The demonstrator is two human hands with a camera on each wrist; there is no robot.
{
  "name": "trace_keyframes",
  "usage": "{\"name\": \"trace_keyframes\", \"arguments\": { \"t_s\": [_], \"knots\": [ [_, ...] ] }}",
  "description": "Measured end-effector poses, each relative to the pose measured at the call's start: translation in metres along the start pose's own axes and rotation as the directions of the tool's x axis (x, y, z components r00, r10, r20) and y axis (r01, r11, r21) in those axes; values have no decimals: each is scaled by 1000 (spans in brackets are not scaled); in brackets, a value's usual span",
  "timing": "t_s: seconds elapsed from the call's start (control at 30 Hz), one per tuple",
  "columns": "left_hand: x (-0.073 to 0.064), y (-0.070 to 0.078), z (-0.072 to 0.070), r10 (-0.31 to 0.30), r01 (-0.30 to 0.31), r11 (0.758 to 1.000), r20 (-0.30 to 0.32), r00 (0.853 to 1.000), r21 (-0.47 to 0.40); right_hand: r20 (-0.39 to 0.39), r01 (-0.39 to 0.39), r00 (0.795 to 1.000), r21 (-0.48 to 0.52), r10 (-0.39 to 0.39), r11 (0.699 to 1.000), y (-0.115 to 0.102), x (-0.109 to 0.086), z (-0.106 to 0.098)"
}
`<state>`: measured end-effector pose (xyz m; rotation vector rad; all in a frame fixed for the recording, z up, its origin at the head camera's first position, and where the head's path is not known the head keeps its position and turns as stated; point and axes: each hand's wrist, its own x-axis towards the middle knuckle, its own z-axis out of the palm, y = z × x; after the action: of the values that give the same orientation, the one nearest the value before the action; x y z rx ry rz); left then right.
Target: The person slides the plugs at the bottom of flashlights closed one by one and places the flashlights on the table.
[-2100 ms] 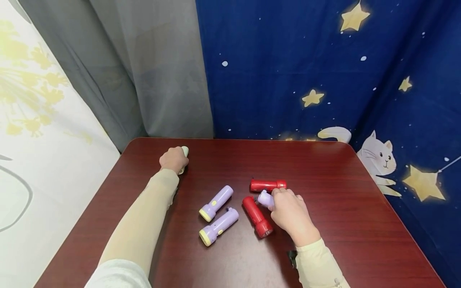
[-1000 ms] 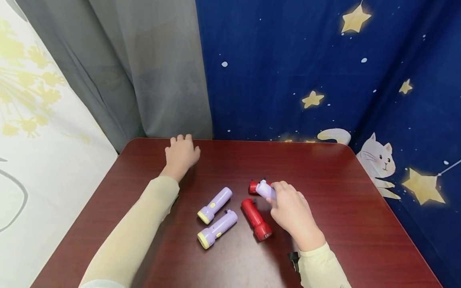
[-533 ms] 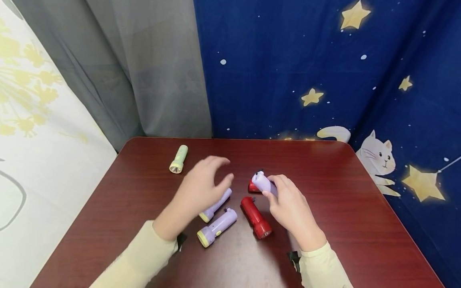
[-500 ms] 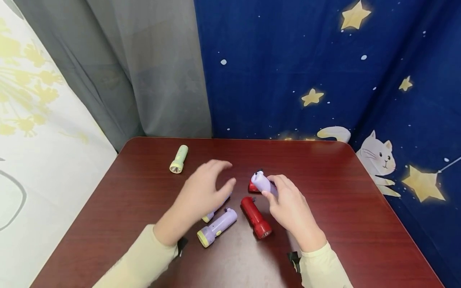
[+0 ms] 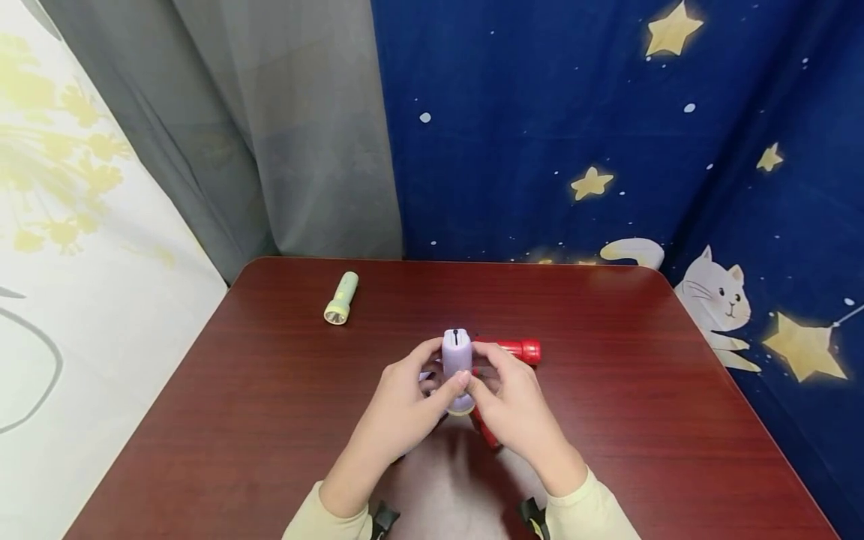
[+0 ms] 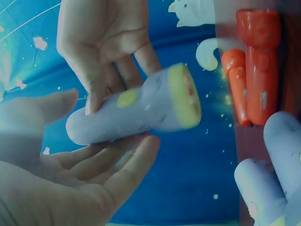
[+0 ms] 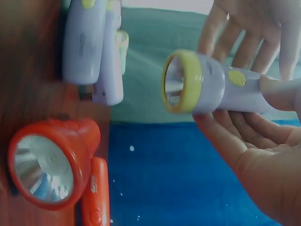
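Note:
A light purple flashlight with a yellow head ring (image 5: 457, 356) is held above the table between both hands, its tail end facing away in the head view. My right hand (image 5: 523, 405) grips it, the thumb pressing the body near the tail in the right wrist view. Along its other side lie the loosely extended fingers of my left hand (image 6: 84, 188); that thumb stands off the body in the left wrist view. Two red flashlights (image 5: 529, 352) lie just beyond and below. Two more purple flashlights (image 7: 84, 47) are mostly hidden behind my left hand in the head view.
A pale green flashlight (image 5: 341, 298) lies by itself at the back left of the dark red wooden table (image 5: 641, 375). Grey and blue star-patterned curtains (image 5: 506, 150) hang behind the table's far edge.
My left hand has let go of the pale green flashlight and moved right and nearer, to the purple one. My right hand has lifted that flashlight, bringing it leftward and turning it.

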<state>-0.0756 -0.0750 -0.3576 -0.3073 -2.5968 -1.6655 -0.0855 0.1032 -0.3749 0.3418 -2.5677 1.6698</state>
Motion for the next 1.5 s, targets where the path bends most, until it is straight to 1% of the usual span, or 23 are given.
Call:
{"name": "trace_keyframes", "arguments": {
  "t_s": [0.07,0.13,0.2,0.33,0.43,0.53,0.63,0.77,0.9,1.1,1.2,1.33,1.5],
  "knots": [
    [0,-1,2,14,-15,1000,-12,1000,-28,5,-33,999,27,33,999,-1,-1,2],
    [0,-2,3,19,-20,999,-31,999,-32,6,-47,999,20,47,999,-2,-1,3],
    [0,-2,4,19,-20,1000,-45,999,-25,7,-33,999,-20,33,999,-2,-1,3],
    [0,-5,5,18,-18,1000,-53,998,-3,8,40,999,-102,-40,994,0,-1,3],
    [0,-7,6,17,-18,1000,-55,998,-13,7,75,997,-114,-74,991,1,-1,1],
    [1,-9,6,13,-15,999,-56,998,-37,16,88,996,-105,-87,991,1,-2,-1],
    [1,-10,6,15,-17,998,-48,999,-54,28,111,994,-105,-109,988,0,-3,-2],
    [3,-10,6,21,-22,999,-20,1000,-44,33,130,991,-120,-126,984,0,-4,-3],
    [3,-8,6,14,-14,999,7,1000,-44,42,124,992,-136,-119,983,0,-4,-2],
    [1,-8,6,16,-15,998,11,1000,-60,48,106,994,-143,-100,984,-1,-5,-1],
    [1,-9,6,20,-20,998,11,1000,-61,36,147,989,-177,-143,973,-3,-5,0],
    [0,-9,5,25,-24,998,15,1000,-60,20,222,975,-222,-223,949,-3,-6,3],
    [-1,-8,5,31,-30,998,24,999,-48,13,256,965,-244,-261,935,-3,-7,3]
  ]
}}
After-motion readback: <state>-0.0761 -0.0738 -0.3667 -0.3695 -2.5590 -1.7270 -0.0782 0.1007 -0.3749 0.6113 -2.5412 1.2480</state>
